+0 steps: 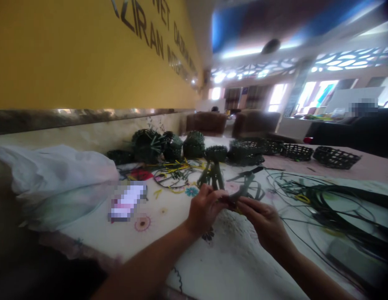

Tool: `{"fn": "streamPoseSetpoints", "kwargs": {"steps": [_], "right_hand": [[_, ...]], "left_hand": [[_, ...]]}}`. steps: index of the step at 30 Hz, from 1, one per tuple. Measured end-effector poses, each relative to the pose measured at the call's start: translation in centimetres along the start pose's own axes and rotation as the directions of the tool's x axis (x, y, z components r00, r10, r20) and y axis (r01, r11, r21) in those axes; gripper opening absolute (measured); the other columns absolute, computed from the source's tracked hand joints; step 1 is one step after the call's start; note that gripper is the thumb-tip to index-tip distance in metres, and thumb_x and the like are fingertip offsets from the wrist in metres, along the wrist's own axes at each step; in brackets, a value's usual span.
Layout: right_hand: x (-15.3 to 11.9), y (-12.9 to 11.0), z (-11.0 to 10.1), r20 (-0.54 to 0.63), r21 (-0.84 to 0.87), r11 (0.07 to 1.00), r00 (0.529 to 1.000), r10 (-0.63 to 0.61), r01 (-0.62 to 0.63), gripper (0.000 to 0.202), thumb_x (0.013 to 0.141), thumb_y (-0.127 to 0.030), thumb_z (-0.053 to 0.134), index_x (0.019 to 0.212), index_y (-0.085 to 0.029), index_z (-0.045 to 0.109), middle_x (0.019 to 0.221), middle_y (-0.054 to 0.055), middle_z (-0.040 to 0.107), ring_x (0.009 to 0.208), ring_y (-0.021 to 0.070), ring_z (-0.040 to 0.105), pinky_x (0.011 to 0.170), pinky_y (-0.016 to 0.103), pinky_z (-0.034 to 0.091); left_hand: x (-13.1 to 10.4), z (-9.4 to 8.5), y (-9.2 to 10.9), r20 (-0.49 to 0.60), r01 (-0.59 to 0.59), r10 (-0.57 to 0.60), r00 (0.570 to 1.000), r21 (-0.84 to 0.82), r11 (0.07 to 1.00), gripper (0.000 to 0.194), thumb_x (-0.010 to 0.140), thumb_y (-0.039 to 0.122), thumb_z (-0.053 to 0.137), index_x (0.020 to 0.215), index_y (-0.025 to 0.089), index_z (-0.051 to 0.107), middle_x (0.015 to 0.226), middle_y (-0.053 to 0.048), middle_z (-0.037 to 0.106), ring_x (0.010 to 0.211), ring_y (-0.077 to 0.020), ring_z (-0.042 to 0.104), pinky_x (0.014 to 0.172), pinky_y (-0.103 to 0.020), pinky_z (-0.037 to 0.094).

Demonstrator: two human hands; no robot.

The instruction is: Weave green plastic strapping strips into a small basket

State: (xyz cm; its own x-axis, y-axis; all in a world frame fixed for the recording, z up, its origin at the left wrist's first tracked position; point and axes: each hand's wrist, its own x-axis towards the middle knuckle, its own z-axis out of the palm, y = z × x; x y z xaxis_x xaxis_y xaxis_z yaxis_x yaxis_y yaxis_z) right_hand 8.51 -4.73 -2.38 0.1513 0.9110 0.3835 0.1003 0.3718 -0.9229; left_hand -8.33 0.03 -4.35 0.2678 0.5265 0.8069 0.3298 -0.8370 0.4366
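Note:
Over the middle of the table, my left hand is closed on a bundle of dark green woven strips, with several loose ends standing up and fanning away from me. My right hand pinches the same piece from the other side, its fingers close to those of the left. On the right, some strip ends curl up beyond the fingertips. The part between the fingers is small and blurred, so its weave does not show clearly. Straight beyond it stands a small dark green basket.
Several dark woven baskets line the table's far side. A coil of dark strips lies right; yellow strips lie beyond my left hand. A phone and white plastic bag are left. A person is at far right.

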Motion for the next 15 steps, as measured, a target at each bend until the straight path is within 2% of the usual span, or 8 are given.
{"fn": "streamPoseSetpoints", "kwargs": {"steps": [5, 11, 15], "right_hand": [[-0.4, 1.0, 0.1, 0.016, -0.008, 0.999, 0.999, 0.045, -0.045, 0.025, 0.071, -0.041, 0.074, 0.085, -0.021, 0.079, 0.082, 0.006, 0.076, 0.079, 0.0238, 0.069, 0.075, 0.035, 0.055], [-0.3, 1.7, 0.0, -0.030, -0.136, 0.990, 0.999, 0.023, -0.026, 0.028, 0.069, -0.041, 0.073, 0.085, -0.019, 0.078, 0.086, 0.007, 0.076, 0.084, 0.0278, 0.070, 0.078, 0.039, 0.056], [-0.2, 1.7, -0.7, -0.112, -0.264, 0.965, 0.993, -0.026, -0.005, 0.028, 0.062, -0.045, 0.073, 0.078, -0.022, 0.078, 0.081, 0.006, 0.076, 0.076, 0.0293, 0.071, 0.070, 0.039, 0.058]], "left_hand": [[0.0, -0.1, 0.2, -0.051, -0.011, 0.011, 0.999, 0.003, 1.000, 0.014, 0.087, 0.024, 0.061, 0.101, 0.023, 0.062, 0.084, -0.001, 0.049, 0.077, -0.0127, 0.054, 0.068, -0.023, 0.046], [-0.2, 0.7, -0.1, -0.048, 0.031, -0.031, 0.998, -0.014, 0.999, 0.010, 0.088, 0.026, 0.060, 0.096, 0.022, 0.062, 0.086, -0.002, 0.052, 0.078, -0.0134, 0.057, 0.071, -0.025, 0.049], [-0.5, 0.3, 0.3, 0.006, 0.000, -0.001, 1.000, 0.148, 0.989, 0.021, 0.090, 0.029, 0.055, 0.109, 0.025, 0.062, 0.100, -0.005, 0.055, 0.079, -0.0144, 0.059, 0.067, -0.025, 0.052]]}}
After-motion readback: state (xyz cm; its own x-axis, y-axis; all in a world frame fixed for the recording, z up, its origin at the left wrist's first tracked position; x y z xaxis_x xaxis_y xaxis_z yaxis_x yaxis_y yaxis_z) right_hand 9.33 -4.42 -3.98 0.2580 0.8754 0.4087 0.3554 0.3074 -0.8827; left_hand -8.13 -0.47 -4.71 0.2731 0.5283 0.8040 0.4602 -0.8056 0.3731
